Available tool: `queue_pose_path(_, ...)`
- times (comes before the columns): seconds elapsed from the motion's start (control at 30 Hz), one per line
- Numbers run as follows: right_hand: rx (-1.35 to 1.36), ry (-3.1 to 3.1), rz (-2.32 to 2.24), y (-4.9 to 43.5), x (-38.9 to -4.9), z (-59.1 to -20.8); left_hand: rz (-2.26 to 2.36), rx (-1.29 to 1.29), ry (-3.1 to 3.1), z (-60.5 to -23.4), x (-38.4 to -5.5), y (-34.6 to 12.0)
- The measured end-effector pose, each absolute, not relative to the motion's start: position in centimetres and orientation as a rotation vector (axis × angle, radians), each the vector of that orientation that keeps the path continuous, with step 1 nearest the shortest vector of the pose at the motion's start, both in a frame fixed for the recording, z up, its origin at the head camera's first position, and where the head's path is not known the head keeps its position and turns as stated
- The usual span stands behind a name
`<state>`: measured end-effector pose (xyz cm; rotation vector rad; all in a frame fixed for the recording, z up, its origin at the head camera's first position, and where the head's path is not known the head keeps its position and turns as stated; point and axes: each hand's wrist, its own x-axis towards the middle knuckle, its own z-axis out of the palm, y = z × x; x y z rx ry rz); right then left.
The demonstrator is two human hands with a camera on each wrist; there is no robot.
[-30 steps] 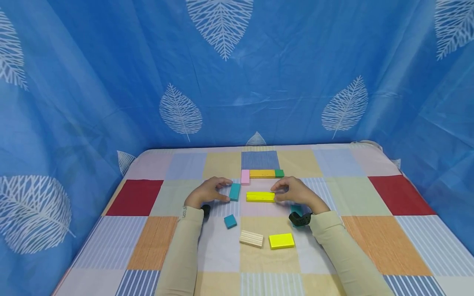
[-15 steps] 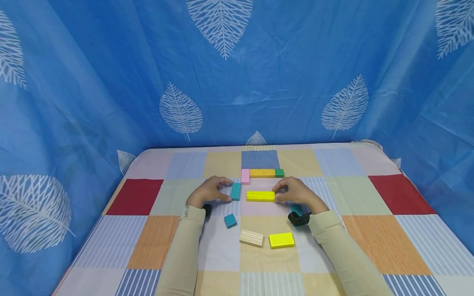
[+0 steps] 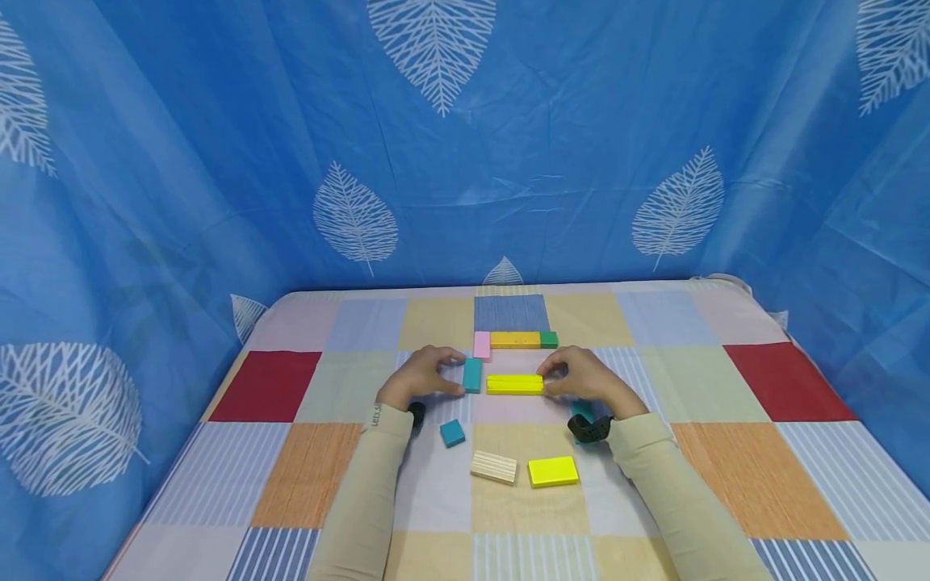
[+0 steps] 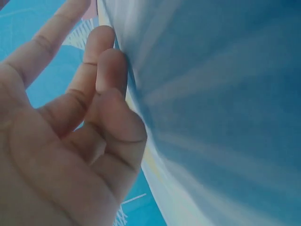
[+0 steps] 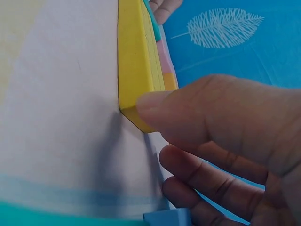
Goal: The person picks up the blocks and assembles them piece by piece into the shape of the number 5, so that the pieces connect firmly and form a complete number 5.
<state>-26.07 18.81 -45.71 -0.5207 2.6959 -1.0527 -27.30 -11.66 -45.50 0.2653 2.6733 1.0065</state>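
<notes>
My left hand pinches a flat teal block between thumb and fingers at its left side; in the left wrist view, the palm and curled fingers show but the block does not. My right hand holds the right end of a long yellow block with thumb and finger. The right wrist view shows the thumb on the end of that yellow block, which has a thin line along its length. A small gap separates the teal block from the yellow one.
Behind lie a pink block, an orange block and a green block, in a row. Nearer are a small teal block, a ridged wooden block and another yellow block. Another teal block is partly hidden under the right wrist.
My left hand has slid the teal block to the right, closer to the yellow block. My right hand and the yellow block have shifted very slightly right.
</notes>
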Motion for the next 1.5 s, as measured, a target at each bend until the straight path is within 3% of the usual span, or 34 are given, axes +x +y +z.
queue_pose_path(1.5,-0.525,2.742,-1.011,19.0,-26.5,-45.9,0.917,0.234,2.781,-45.2,-26.8,-9.6)
